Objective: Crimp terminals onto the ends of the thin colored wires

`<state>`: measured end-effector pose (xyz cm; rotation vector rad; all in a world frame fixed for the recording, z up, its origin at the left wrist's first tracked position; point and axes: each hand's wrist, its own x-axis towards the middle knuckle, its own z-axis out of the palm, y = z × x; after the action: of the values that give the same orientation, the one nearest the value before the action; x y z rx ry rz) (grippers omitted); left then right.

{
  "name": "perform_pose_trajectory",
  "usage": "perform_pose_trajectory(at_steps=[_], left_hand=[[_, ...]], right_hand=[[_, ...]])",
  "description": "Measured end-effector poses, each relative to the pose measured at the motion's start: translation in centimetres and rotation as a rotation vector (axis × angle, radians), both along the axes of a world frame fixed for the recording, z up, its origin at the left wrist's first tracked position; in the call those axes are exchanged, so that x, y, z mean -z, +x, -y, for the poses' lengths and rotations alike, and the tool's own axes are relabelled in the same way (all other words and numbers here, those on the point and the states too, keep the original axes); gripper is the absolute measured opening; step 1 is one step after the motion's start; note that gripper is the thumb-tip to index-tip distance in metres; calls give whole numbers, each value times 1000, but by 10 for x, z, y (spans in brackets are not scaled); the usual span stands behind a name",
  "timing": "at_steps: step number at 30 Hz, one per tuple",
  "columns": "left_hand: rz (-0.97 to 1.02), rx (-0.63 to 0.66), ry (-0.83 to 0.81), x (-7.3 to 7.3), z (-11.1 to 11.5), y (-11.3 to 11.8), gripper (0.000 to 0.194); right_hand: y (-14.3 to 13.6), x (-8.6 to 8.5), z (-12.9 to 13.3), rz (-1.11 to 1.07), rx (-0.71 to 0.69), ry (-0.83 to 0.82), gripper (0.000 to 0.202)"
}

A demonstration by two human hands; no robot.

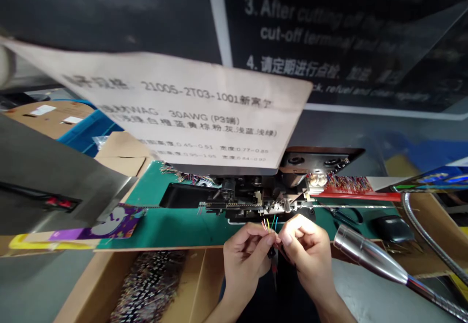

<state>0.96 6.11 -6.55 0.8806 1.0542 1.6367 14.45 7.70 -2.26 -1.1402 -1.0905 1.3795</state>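
Observation:
My left hand [248,250] and my right hand [305,247] meet low in the middle of the head view, in front of a terminal crimping machine [270,201]. Between thumb and fingers the left one pinches thin coloured wires [269,224], whose red, yellow, green and blue ends fan up toward the machine. Pressed close beside it, the right fingertips are closed on the same small bunch. Below the fingers hangs a dark part with a reddish piece [273,263], partly covered by the hands. The exact grip of the right fingertips is hidden.
A paper label [204,113] hangs from the machine's front. Cardboard holding many wire bundles [149,284] stands below the green table [157,233]. At right are a metal gooseneck lamp [369,255], a black mouse-like object [394,228] and scissors [347,214]. A purple box [119,223] lies left.

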Motion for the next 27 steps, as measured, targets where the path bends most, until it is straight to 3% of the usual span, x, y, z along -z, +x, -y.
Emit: perform_pose_trajectory(at_steps=[4,8,16,27], left_hand=[[-6,-2,15,-3,0,0,14],[-60,-30,24,-2,-3,0,17],[-156,-89,54,4,-5,0,24],[-146,-84,26,4,-7,-1,23]], right_hand=[[-1,0,-3,83,65,67,32],[0,-3,-6,194,31,150,20],[1,7,-11,-10,-17,-116,47],[-3,12,-20,-110,-35,-158,50]])
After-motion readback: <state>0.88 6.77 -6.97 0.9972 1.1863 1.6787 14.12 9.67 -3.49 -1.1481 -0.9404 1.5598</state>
